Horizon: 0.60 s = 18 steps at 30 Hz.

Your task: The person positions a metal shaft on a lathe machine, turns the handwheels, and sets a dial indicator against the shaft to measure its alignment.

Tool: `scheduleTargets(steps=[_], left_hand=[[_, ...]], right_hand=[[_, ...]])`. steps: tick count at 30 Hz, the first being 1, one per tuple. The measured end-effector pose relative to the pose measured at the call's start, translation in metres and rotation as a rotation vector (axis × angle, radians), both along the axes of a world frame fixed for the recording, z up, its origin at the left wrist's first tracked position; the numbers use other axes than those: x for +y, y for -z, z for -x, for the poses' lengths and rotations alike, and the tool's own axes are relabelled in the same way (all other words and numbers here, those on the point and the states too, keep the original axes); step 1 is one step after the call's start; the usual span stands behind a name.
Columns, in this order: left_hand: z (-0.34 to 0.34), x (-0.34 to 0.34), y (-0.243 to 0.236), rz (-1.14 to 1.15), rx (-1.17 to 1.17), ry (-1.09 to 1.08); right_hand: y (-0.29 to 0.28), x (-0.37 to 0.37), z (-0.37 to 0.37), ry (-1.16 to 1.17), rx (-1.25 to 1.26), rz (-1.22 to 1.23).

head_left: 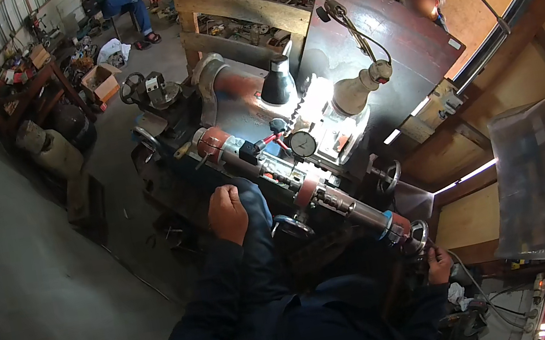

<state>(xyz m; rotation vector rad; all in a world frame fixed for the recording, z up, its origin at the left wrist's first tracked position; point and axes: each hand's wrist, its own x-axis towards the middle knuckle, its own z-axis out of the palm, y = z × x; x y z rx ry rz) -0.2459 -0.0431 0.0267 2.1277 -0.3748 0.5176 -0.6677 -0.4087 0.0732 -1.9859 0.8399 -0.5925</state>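
Observation:
My left hand [227, 215] is curled into a fist beside my raised knee [253, 200]; nothing shows in it. At the right end of a lathe-like machine, my right hand [438, 265] has its fingers bent at the lower rim of a metal handwheel [416, 237]; part of that grip is hidden. A long metal shaft assembly [355, 210] with red and blue collars runs diagonally across the machine. Above it sits a round dial gauge [303, 143] on a stand with red arms. A dark lamp [278, 84] and a beige lamp [353, 94] stand over the brightly lit middle.
Another handwheel [292, 226] juts out near my knee. A reddish panel [376, 37] rises behind the machine, with a person partly behind it. Another person sits at the far left back. A gas cylinder [51, 151] and a cardboard box [101, 82] stand on the left floor.

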Motion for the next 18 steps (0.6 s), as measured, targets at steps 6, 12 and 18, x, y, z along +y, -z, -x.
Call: scheduleTargets(steps=[6,12,18], left_hand=[[-0.002,-0.002,0.001,0.004,-0.027,0.043],[-0.001,-0.001,0.004,0.03,-0.044,0.041],[0.003,0.002,-0.009,0.04,-0.165,0.012]], right_hand=[[0.01,-0.024,-0.019,0.178,-0.078,-0.019],[0.01,-0.031,-0.034,0.188,-0.053,0.025],[-0.014,-0.017,-0.057,0.187,0.002,0.216]])
